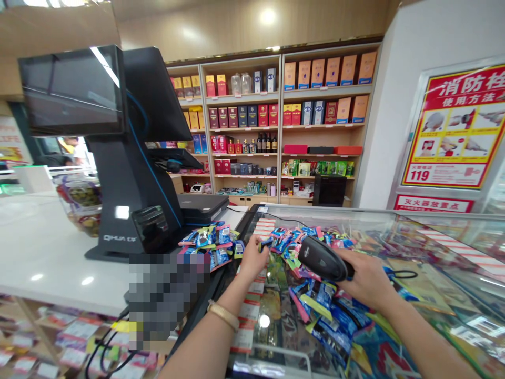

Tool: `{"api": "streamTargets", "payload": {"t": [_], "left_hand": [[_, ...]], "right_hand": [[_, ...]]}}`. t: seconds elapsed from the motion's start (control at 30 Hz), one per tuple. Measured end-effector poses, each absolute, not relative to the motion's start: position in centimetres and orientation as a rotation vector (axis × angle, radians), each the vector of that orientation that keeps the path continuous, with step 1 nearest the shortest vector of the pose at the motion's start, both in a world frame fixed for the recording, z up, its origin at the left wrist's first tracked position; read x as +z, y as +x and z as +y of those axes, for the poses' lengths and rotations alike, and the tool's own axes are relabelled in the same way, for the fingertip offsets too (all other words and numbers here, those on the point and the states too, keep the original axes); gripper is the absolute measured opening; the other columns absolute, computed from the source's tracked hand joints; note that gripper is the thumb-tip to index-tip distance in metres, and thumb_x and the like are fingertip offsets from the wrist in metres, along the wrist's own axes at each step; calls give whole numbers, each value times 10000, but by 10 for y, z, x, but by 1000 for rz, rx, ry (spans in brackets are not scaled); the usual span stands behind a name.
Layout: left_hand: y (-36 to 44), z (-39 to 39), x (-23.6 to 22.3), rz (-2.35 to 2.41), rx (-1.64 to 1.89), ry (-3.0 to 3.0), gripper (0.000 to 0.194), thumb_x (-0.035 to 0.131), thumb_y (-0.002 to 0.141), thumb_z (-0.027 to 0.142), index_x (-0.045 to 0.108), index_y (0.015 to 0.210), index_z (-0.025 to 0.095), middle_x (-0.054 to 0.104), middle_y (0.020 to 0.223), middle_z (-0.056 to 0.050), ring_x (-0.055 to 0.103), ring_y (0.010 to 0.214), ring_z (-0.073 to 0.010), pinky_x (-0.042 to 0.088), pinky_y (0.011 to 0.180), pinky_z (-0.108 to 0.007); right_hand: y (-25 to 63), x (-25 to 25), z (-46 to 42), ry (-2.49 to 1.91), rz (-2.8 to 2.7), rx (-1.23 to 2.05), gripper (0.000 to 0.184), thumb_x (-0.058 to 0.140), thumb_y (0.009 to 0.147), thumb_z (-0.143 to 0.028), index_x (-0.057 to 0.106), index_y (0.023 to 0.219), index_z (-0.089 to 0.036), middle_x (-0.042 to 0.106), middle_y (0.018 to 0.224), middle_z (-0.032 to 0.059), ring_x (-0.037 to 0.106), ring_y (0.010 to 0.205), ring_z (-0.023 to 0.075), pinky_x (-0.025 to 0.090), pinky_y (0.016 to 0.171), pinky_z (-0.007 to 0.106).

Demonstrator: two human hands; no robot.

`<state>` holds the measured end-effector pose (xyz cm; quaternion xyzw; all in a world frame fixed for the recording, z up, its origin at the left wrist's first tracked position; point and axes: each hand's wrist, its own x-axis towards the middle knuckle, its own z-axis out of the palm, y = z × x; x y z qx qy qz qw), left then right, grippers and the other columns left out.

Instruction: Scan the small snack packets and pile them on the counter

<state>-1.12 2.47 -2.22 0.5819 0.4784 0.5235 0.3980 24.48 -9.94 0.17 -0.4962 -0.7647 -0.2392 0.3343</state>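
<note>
My right hand (366, 276) is wrapped round a black handheld barcode scanner (321, 259), its head tilted toward the left. The fingers of my left hand (254, 258) pinch a small blue packet (267, 243), mostly hidden by them. Behind and between my hands, many small blue, pink and yellow packets (282, 239) lie spread on the glass counter (272, 337). More packets (315, 297) lie in front of the scanner, near my right wrist. To the left of my left hand, another pile of packets (213, 243) rests by the dark counter edge.
A black point-of-sale terminal (130, 210) with two screens stands on the white counter (47, 237) at left, beside a clear container of snacks (81, 202). Shelves (244, 95) with boxes and bottles line the back wall. A red fire-hydrant notice (453, 126) hangs at right.
</note>
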Motion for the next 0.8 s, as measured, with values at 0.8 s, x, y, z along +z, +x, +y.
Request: {"api": "streamTargets", "payload": {"t": [0.8], "left_hand": [[0, 0, -6, 542, 1350, 936, 455, 838, 596, 160, 496, 894, 197, 734, 850, -37, 737, 818, -225, 580, 711, -291]], "right_hand": [[241, 5, -102, -1278, -1998, -490, 294, 562, 761, -276, 671, 1028, -220, 753, 921, 48, 716, 789, 206, 537, 662, 280]]}}
